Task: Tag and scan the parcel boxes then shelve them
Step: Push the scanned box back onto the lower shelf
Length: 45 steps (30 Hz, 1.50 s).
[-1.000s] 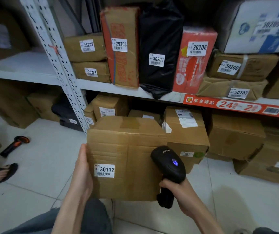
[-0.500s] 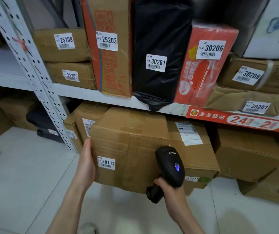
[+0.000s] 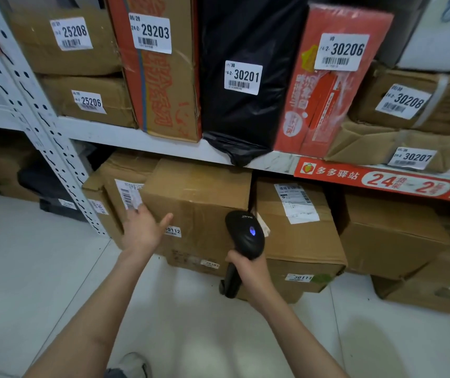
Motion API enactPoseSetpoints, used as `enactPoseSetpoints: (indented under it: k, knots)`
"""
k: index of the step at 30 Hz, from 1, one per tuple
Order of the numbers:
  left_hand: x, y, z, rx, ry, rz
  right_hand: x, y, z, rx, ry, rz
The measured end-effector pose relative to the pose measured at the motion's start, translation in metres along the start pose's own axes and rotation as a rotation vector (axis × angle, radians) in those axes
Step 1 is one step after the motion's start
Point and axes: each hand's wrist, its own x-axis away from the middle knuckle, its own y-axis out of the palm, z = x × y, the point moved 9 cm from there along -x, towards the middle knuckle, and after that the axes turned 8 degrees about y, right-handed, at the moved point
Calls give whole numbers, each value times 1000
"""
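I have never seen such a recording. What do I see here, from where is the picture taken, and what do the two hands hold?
A camera worn on a person's head looks forward and down at a parcel rack, so you see their own arms. The right hand grips a black scanner with a small blue light. The left hand is open, flat against the box tagged 30112, which sits under the shelf on top of another carton. Above stand labelled parcels, such as the black bag numbered 30201. The floor is pale tile.

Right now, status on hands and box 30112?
Left hand open against box 30112. Right hand gripping scanner. Box sits under the shelf.
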Motion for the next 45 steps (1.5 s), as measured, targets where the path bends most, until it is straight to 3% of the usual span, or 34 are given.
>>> enactPoseSetpoints:
  k: [6, 10, 16, 21, 24, 30, 35, 45]
  knots:
    - [14, 10, 5, 92, -75, -132, 17, -20, 12, -45, 2, 33]
    - [38, -2, 18, 281, -137, -40, 39, -61, 1, -95, -25, 88]
    - [87, -29, 95, 163, 146, 34, 61, -139, -13, -333, -41, 227]
    - [138, -5, 165, 148, 409, -130, 83, -220, -19, -439, -35, 378]
    - [162, 21, 197, 181, 456, -245, 92, -266, -19, -441, -20, 431]
    - [185, 80, 250, 350, 353, -461, 91, -336, -10, -617, 39, 496]
    - [180, 126, 291, 423, 249, -538, 71, -371, -2, -746, 57, 475]
    - [146, 228, 320, 527, 56, -610, 10, -403, -1, -611, 107, 490]
